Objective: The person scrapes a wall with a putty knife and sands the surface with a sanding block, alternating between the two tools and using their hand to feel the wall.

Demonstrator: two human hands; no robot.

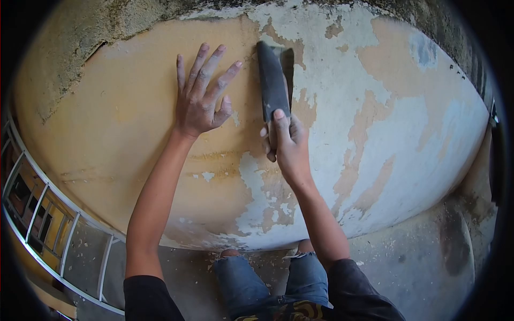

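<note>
My left hand (pixel 202 101) is spread against the yellowish part of the wall (pixel 128 155), fingers apart and whitened with dust. Beside it, my right hand (pixel 289 139) grips the lower end of a long dark sanding block (pixel 273 80), thumb over its near face. What looks like a dark sheet is folded round the block, with a loose flap along its right side. The block stands nearly upright against the wall, where the yellow paint meets pale, flaking patches (pixel 332 123). Its face toward the wall is hidden.
A metal ladder (pixel 40 206) curves along the left edge of the view. Rough, broken plaster (pixel 80 43) borders the wall at the upper left. Below are my legs in torn jeans (pixel 243 281) and a grey concrete floor (pixel 407 267) scattered with pale flakes.
</note>
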